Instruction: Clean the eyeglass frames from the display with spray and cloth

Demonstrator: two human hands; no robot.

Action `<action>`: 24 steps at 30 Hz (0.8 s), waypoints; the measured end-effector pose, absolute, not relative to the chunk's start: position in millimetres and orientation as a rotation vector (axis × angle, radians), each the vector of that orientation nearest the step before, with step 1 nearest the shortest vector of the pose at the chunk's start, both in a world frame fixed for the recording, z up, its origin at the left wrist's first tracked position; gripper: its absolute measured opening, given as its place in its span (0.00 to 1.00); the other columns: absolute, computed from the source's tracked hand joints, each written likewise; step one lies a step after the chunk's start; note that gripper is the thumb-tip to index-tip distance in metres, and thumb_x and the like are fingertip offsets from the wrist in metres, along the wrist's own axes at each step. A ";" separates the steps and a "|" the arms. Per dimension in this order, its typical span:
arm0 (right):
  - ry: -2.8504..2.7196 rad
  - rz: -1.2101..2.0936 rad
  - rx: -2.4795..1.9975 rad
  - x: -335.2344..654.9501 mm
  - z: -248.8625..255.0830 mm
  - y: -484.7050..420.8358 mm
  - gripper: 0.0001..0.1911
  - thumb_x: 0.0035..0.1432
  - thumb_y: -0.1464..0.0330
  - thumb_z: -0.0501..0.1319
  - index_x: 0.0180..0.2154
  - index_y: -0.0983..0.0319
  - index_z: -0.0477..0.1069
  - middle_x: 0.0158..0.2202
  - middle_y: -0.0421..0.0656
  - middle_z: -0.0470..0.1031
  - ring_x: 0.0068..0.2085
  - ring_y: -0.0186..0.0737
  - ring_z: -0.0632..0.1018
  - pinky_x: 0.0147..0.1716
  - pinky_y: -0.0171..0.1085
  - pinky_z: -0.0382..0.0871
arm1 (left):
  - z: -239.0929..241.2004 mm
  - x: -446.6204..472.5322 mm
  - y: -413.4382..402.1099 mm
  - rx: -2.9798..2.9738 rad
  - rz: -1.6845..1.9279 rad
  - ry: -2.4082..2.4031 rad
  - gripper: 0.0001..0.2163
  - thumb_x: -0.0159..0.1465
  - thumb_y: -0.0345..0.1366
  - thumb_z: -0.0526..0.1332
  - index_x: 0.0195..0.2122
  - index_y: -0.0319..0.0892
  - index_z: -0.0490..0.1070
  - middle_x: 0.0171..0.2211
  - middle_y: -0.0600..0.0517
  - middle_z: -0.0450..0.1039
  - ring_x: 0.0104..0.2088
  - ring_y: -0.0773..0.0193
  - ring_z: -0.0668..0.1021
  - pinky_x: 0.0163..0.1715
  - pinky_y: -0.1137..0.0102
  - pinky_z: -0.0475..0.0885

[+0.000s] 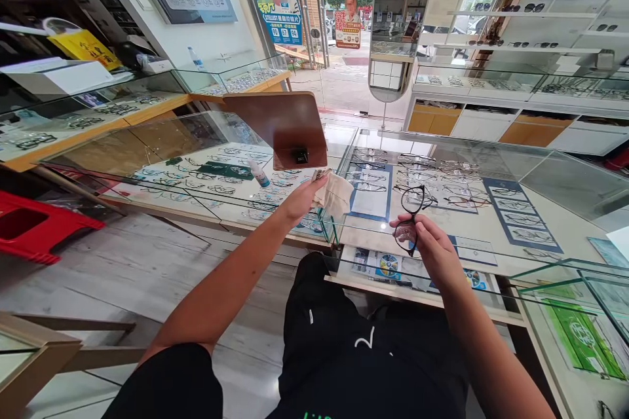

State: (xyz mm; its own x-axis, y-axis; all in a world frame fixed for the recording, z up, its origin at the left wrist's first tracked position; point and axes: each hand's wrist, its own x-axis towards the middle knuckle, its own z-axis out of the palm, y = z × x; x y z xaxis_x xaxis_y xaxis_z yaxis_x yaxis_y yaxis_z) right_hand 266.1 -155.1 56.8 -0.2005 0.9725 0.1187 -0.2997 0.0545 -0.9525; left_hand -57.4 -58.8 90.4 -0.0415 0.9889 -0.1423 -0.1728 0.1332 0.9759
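My right hand [435, 242] is closed on a pair of dark, round-rimmed eyeglasses [411, 209], held on end above the glass counter. Clear lenses show in its rims. Beige cloth [337, 195] hangs from my left hand [305, 198], whose fingers are pinched on it; some fingertips are hidden. Just beyond that hand stands a brown tilted panel [295, 124], like the back of a tabletop mirror. A small bottle [259, 173] with a blue-green label is left of the panel's base.
Several eyeglass frames [462, 200] lie inside the glass display counter [521, 150]. Below its right part is an open drawer [344, 272] with printed papers. A red plastic stool [29, 226] stands at left, and an oval standing mirror [397, 26] at the back.
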 end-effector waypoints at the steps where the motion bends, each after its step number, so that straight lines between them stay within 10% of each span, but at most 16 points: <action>1: -1.184 1.424 -0.810 265.9 57.0 -155.6 0.17 0.74 0.53 0.65 0.54 0.55 0.83 0.53 0.48 0.85 0.47 0.46 0.82 0.51 0.45 0.73 | 94.9 -53.9 -63.2 0.938 1.188 1.192 0.22 0.60 0.50 0.78 0.49 0.42 0.83 0.41 0.45 0.86 0.42 0.54 0.86 0.36 0.70 0.78; 11: -1.359 1.455 -0.760 248.3 72.1 -162.0 0.17 0.75 0.53 0.64 0.54 0.55 0.82 0.52 0.48 0.85 0.48 0.46 0.82 0.54 0.46 0.74 | 109.4 -7.9 -95.0 0.885 1.028 0.931 0.19 0.59 0.46 0.81 0.43 0.39 0.82 0.36 0.49 0.83 0.34 0.66 0.81 0.36 0.74 0.79; 24: -1.470 1.458 -0.797 242.2 79.6 -158.7 0.20 0.74 0.51 0.63 0.45 0.58 0.85 0.43 0.47 0.85 0.45 0.47 0.80 0.52 0.43 0.72 | 111.5 11.2 -101.9 0.984 0.860 0.663 0.20 0.63 0.52 0.77 0.42 0.38 0.84 0.41 0.42 0.84 0.44 0.55 0.83 0.46 0.67 0.80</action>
State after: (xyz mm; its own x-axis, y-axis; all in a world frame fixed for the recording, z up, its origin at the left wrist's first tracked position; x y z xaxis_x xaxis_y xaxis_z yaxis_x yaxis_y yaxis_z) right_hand 242.2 -158.7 79.6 -0.3965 0.9057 0.1498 -0.1425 0.1005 -0.9847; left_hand 11.2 -101.9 111.5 0.5086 0.8555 -0.0975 -0.3113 0.2882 0.9056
